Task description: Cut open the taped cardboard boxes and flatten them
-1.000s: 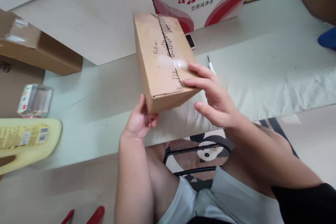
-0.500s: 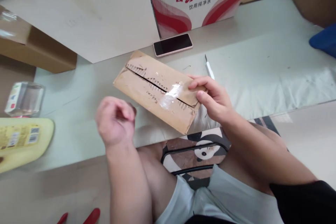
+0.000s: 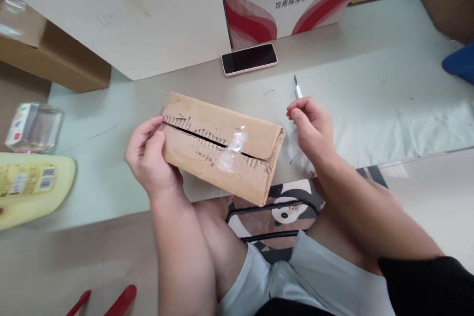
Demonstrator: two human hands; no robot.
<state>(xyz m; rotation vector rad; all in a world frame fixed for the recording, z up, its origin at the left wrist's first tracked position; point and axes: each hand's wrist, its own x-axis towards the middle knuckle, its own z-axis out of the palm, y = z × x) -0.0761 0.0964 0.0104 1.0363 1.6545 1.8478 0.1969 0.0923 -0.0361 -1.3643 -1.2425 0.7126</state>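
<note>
The left hand (image 3: 153, 158) grips one short end of a rectangular cardboard box (image 3: 207, 155), its thumb and index finger pinching that end; the remaining fingers are partly hidden. The box is tan and matte, tilted above the near side of a pale green cloth (image 3: 370, 84), with one corner projecting past the cloth's edge in this view. Along the seam between its top flaps runs a narrow dark slit, bordered by torn paper that exposes ridged corrugation; glossy, wrinkled clear tape (image 3: 231, 150) crosses the seam.

The right hand (image 3: 314, 126), apart from the box, has bent fingers drawn together near the thumb tip. It is at the handle end of a slim knife (image 3: 298, 90) with a white handle and a small, pointed dark blade; whether it touches the handle cannot be told.

Behind the box, a flat smartphone (image 3: 250, 59) with rounded corners, a glossy black screen and a pale pink rim lies on the cloth, just beside a white carton (image 3: 289, 5) printed with red characters and curved red bands. At the left are a clear, angular plastic bottle (image 3: 39, 128) and, near it, a smooth, pale yellow container (image 3: 33, 185) with rounded edges and a printed label.
</note>
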